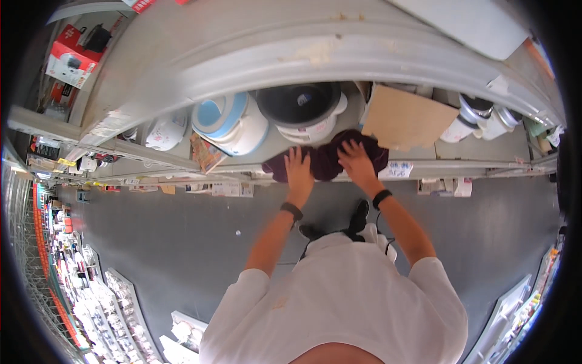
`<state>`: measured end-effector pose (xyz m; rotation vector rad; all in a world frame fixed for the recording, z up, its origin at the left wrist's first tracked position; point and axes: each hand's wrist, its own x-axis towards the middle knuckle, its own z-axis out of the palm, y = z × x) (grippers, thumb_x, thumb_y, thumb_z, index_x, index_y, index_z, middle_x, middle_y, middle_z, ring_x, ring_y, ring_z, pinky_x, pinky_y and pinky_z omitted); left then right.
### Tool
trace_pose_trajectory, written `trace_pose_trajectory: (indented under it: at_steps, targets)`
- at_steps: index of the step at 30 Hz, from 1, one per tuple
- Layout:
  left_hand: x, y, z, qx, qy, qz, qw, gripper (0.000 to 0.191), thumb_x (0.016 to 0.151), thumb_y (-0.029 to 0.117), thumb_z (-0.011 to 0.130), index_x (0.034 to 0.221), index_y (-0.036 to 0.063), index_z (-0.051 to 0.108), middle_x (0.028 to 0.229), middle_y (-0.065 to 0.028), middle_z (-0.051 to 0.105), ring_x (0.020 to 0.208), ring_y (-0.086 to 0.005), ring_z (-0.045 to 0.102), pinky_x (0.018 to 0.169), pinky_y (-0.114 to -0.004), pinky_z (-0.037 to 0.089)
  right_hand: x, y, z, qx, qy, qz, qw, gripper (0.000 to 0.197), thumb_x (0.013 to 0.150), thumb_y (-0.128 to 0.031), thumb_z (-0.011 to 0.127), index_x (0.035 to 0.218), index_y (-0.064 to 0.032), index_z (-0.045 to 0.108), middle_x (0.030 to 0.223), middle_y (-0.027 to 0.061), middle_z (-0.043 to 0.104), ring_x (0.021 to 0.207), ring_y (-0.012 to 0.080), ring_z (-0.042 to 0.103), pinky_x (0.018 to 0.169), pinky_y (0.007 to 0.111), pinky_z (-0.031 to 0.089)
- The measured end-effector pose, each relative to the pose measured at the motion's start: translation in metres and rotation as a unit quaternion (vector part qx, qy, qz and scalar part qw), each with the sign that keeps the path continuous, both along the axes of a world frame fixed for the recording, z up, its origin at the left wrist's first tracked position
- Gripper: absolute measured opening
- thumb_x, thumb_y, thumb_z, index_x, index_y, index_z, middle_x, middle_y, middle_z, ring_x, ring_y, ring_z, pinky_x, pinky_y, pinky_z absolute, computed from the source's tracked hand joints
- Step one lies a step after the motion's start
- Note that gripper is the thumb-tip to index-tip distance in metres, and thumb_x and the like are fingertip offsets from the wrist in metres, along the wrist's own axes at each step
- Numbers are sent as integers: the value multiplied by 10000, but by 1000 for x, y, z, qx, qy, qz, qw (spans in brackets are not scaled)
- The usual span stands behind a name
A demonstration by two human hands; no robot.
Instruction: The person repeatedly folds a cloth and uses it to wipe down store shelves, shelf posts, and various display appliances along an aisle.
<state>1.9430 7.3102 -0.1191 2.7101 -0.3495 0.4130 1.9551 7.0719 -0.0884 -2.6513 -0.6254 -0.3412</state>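
A dark maroon cloth [328, 160] lies bunched along the front edge of a grey metal shelf [266, 141]. My left hand [298, 172] rests on the cloth's left part, fingers spread and pointing towards the shelf. On its right part lies my right hand [358, 161], also with the fingers apart. Both palms face down on the fabric; their undersides are hidden. Just behind the cloth stands a white rice cooker with a black inner pot [302, 107]. To its left is a white and blue appliance [232, 123], tilted. A brown cardboard sheet [407, 118] leans right of the cloth.
An upper shelf [291, 54] overhangs the appliances. More white rice cookers [459, 120] stand at the right, and a floral one [166, 132] at the left. A red and white box [77, 57] sits far left. Stocked racks [122, 309] line the aisle behind me on the grey floor [182, 241].
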Motion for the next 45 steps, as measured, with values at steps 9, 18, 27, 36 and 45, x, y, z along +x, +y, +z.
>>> trace_pose_trajectory:
  at_steps: [9,18,27,36,45]
  targets:
    - [-37,-21,64,-434,225,87,868,205,921,82,550,1067,-21,652,983,-180,697,874,-277,677,812,-334,527,-38,62,17,362,156,-164,904,135,956,-83,582,1009,25,642,941,192,696,860,334,673,818,371,520]
    - [-77,112,256,-669,23,25,743,259,904,-7,506,1122,-34,643,950,-29,641,872,-87,570,781,-242,478,-92,64,210,670,35,-131,730,224,1039,-168,511,1086,31,601,986,5,573,912,80,495,839,238,411]
    - [16,177,491,31,-614,99,783,326,753,82,693,1078,76,667,1260,-144,560,1153,-349,534,937,-463,412,-24,123,434,293,-562,-86,769,197,1005,-124,540,1128,5,624,1089,124,691,938,205,666,881,330,498]
    - [37,188,439,47,-450,-5,892,322,936,300,577,1053,37,721,1099,-199,689,995,-367,654,913,-443,476,-24,111,420,-10,-457,-31,889,335,921,-243,628,1151,0,641,1133,159,679,1010,348,640,935,429,482]
    - [39,177,464,63,-321,-41,944,374,974,322,536,1057,-3,699,1108,-224,676,1089,-396,616,922,-435,496,9,111,435,-10,-419,-96,903,395,949,-390,557,824,-37,683,803,138,692,773,331,675,683,417,537]
